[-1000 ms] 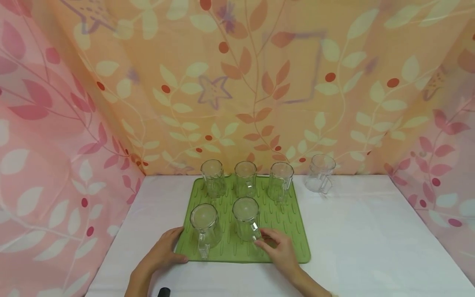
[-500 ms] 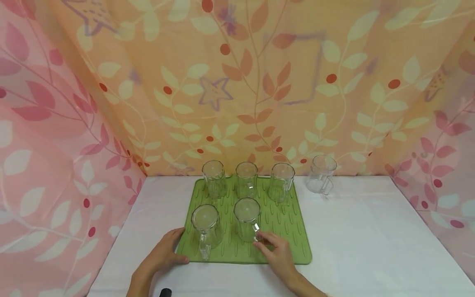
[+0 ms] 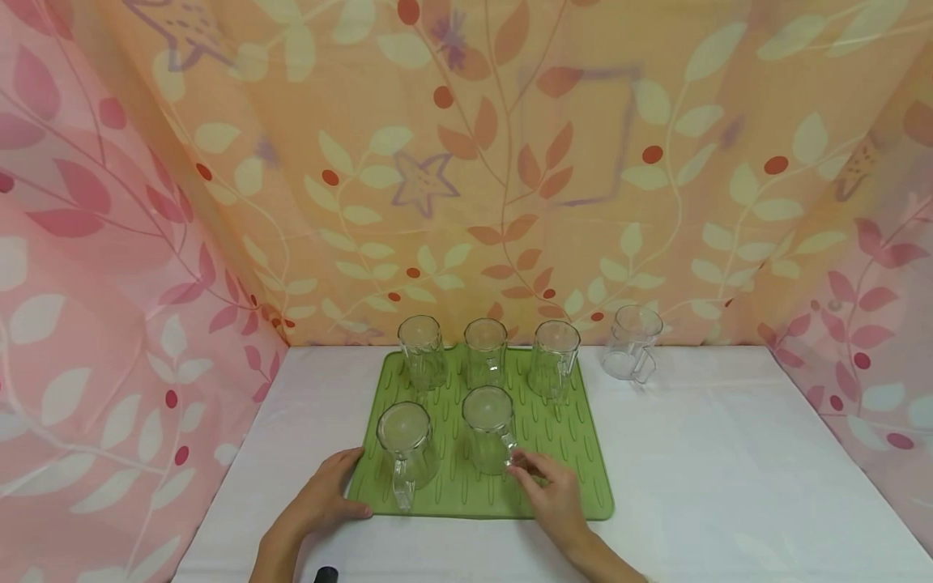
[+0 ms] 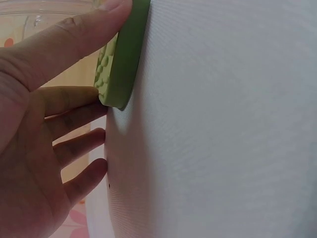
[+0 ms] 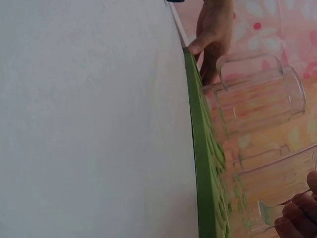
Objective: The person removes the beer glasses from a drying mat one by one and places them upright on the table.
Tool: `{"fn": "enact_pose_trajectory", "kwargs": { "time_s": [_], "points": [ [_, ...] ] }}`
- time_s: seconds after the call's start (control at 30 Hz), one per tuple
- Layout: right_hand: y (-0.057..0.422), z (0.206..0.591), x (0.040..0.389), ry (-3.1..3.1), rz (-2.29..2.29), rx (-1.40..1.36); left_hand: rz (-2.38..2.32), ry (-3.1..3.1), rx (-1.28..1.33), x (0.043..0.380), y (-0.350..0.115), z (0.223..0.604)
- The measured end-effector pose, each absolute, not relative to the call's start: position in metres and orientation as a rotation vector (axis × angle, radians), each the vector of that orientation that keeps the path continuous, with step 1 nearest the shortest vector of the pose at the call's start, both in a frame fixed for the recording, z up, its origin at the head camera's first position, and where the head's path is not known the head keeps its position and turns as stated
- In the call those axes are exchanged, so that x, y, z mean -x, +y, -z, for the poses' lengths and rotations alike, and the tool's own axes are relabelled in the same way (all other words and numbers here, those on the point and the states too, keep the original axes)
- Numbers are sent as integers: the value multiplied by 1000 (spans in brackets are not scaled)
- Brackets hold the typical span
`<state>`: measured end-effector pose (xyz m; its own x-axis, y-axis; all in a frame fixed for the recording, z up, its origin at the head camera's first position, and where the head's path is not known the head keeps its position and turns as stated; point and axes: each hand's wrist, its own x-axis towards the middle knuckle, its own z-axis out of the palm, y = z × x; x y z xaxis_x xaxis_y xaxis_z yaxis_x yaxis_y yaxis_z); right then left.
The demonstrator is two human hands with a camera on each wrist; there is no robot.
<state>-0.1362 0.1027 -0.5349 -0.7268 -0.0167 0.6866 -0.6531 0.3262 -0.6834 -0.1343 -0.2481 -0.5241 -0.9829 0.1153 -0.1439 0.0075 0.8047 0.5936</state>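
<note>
A clear glass mug (image 3: 487, 437) stands in the front row of a green ridged mat (image 3: 503, 502). My right hand (image 3: 557, 494) pinches its handle between thumb and fingers; part of that grip also shows at the lower right of the right wrist view. Around the mat's front left corner lies my left hand (image 3: 321, 490), thumb on the front edge and straight fingers touching the left side. Just right of it stands another glass mug (image 3: 408, 453), its handle facing the front. Three more mugs line the mat's back: left (image 3: 423, 356), middle (image 3: 484, 356) and right (image 3: 554, 360).
Off the mat, a clear mug (image 3: 632, 344) stands at the back right of the white table (image 3: 700, 453). Patterned cloth (image 3: 466, 186) hangs behind and at both sides. A small black object (image 3: 326, 575) shows at the bottom edge.
My right hand has shifted slightly right with the front mug's handle, which has turned a little to the right. The left hand stays at the mat's corner.
</note>
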Motion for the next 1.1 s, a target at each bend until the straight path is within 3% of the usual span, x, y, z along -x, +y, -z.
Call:
{"fn": "enact_pose_trajectory", "kwargs": {
  "time_s": [1.1],
  "points": [
    [141, 514, 157, -2050, -1197, -631, -896, 2815, -84, 135, -247, 525]
  ]
}}
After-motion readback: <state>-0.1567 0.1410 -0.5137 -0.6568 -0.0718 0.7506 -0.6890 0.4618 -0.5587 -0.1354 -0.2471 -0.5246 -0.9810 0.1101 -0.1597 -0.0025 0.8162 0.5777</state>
